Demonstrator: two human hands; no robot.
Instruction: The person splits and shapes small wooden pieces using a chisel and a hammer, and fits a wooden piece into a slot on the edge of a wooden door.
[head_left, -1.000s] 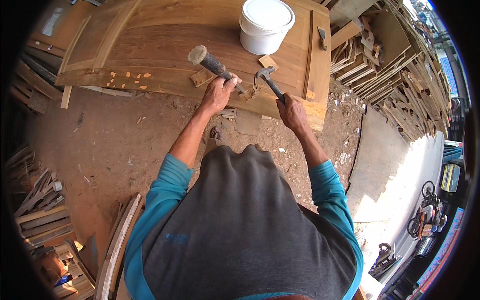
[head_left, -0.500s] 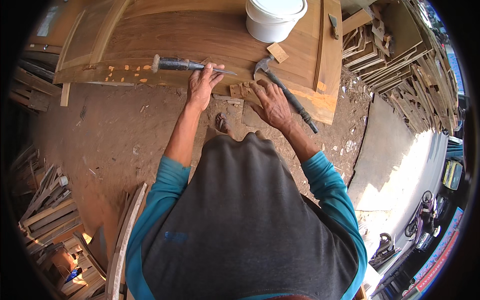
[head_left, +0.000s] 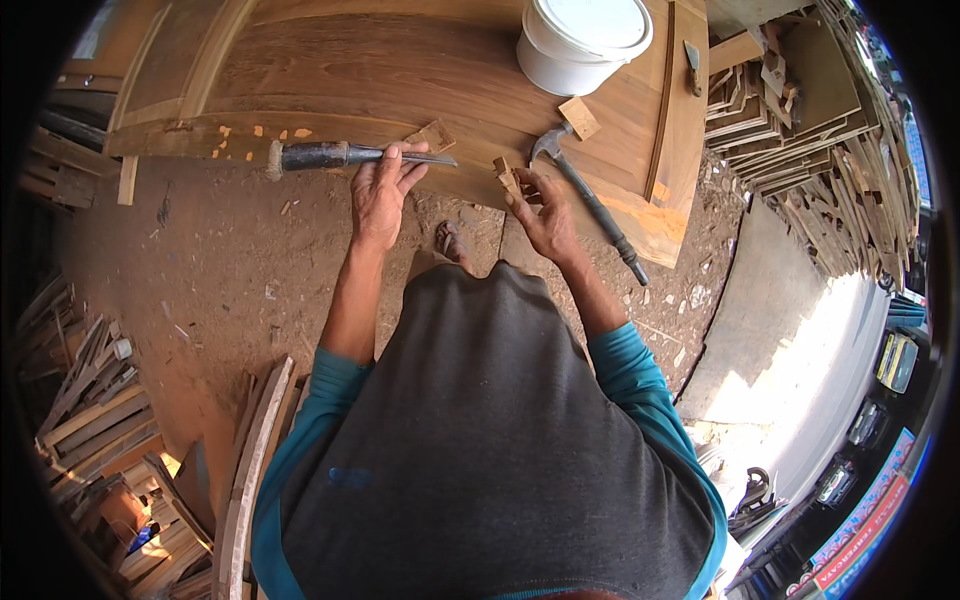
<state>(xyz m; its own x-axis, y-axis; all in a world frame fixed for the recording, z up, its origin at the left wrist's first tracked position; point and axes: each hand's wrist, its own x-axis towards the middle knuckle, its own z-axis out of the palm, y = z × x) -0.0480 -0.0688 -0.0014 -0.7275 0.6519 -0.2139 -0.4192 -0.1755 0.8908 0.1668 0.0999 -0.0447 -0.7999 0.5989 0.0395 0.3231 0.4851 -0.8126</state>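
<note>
My left hand (head_left: 378,205) grips a wood chisel (head_left: 316,156) by its blade end. The dark handle with its frayed butt points left, and the blade points right. In my right hand (head_left: 548,222), between thumb and fingers, is a small wooden block (head_left: 505,176), held up near the edge of a brown wooden door panel (head_left: 330,70). Right of that hand, a claw hammer (head_left: 598,210) rests on the panel, its dark handle jutting past the near edge. A small wood square (head_left: 580,118) touches the hammer's head. Behind the chisel lies another flat wood piece (head_left: 436,135).
A white lidded bucket (head_left: 562,66) stands on the panel at the back, with a putty knife (head_left: 693,66) to its right. Stacked boards (head_left: 770,120) rise at the far right. Scrap wood (head_left: 105,425) is heaped at the lower left, near upright planks (head_left: 250,470).
My right hand has picked up the small wooden block from the panel's edge and turned it upright. My left hand, with the chisel, has shifted slightly left and down.
</note>
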